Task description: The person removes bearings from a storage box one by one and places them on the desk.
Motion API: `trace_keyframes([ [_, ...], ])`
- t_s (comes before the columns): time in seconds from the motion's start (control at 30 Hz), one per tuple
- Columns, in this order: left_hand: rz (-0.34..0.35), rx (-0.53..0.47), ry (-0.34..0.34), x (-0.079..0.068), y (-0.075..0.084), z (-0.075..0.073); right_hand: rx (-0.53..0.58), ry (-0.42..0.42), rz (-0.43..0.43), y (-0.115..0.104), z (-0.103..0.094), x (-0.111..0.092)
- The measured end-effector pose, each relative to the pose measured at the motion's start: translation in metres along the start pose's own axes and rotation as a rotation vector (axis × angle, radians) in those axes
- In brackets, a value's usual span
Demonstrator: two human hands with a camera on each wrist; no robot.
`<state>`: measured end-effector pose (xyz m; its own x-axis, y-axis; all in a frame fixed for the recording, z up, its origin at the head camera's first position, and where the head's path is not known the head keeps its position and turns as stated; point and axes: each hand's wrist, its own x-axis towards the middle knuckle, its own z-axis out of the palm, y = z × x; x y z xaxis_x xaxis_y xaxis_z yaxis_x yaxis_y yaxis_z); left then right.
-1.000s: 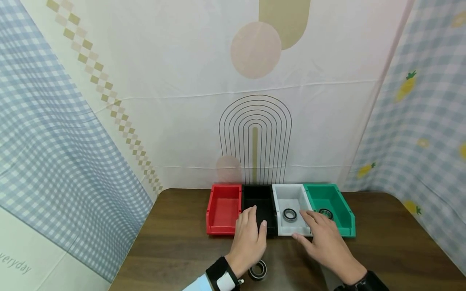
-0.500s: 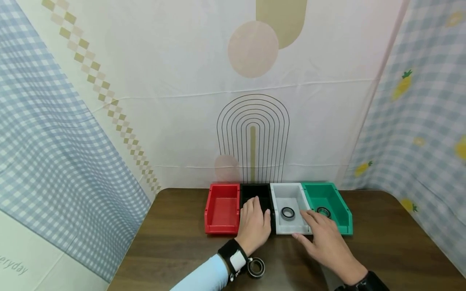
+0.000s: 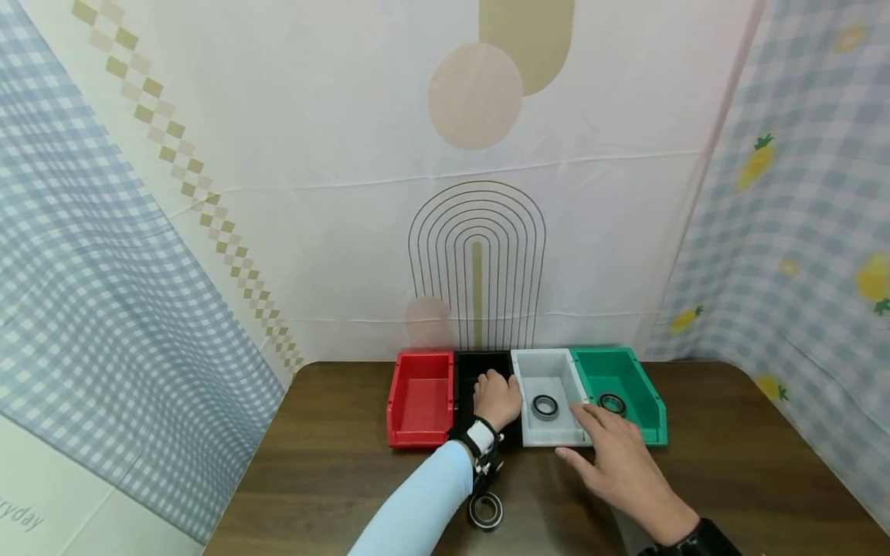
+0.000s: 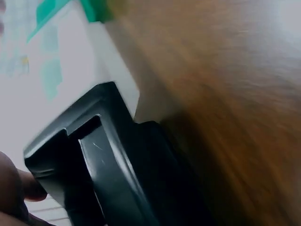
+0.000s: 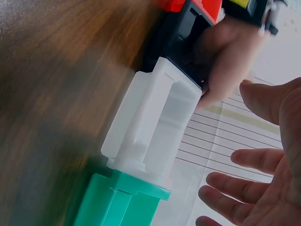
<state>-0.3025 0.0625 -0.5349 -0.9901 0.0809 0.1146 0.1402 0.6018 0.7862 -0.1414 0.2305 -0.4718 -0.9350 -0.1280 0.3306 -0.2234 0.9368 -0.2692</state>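
My left hand [image 3: 497, 398] reaches into the black bin [image 3: 467, 384], wrist turned over and fingers bent down. Its fingertips are hidden in the head view, and I cannot tell whether they hold anything. In the left wrist view, part of a finger [image 4: 33, 186] shows beside the black bin's wall. Over the front right corner of the white bin [image 3: 556, 441] hovers my right hand [image 3: 619, 459], fingers spread and holding nothing. One ball bearing [image 3: 535, 408] lies in the white bin, another bearing [image 3: 603, 401] in the green bin [image 3: 650, 417]. A third bearing [image 3: 497, 511] rests on the table below my left wrist.
The red bin [image 3: 420, 401] stands left of the black one, and all the bins form a side-by-side row at the back of the wooden table [image 3: 313, 463]. A patterned cloth [image 3: 334, 232] hangs right behind them.
My left hand has moved forward and right into the black bin, its wrist turning over and its fingers bending down. The right hand stays almost still, and the bearings keep their places.
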Motion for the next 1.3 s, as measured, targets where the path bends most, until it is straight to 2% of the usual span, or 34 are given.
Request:
trace_keyframes([
  [0.13, -0.103, -0.092, -0.022, 0.025, -0.008, 0.021, 0.002, -0.024, 0.015, -0.002, 0.001, 0.001],
  [0.2, -0.144, -0.102, -0.023, 0.029, -0.002, 0.026, 0.004, -0.027, 0.018, -0.003, 0.001, 0.002],
  [0.37, -0.209, -0.037, 0.016, 0.017, 0.03, 0.023, 0.012, -0.018, 0.018, -0.002, 0.004, 0.001],
  [0.47, -0.229, 0.004, 0.046, 0.011, 0.041, 0.022, 0.022, -0.001, 0.01, -0.002, 0.005, 0.0],
  [0.8, -0.225, 0.021, 0.048, 0.001, 0.047, 0.011, 0.04, -0.007, 0.003, -0.005, 0.01, 0.0],
  [1.3, -0.216, 0.046, 0.031, 0.002, 0.045, 0.014, 0.042, -0.027, -0.009, -0.006, 0.016, 0.002],
])
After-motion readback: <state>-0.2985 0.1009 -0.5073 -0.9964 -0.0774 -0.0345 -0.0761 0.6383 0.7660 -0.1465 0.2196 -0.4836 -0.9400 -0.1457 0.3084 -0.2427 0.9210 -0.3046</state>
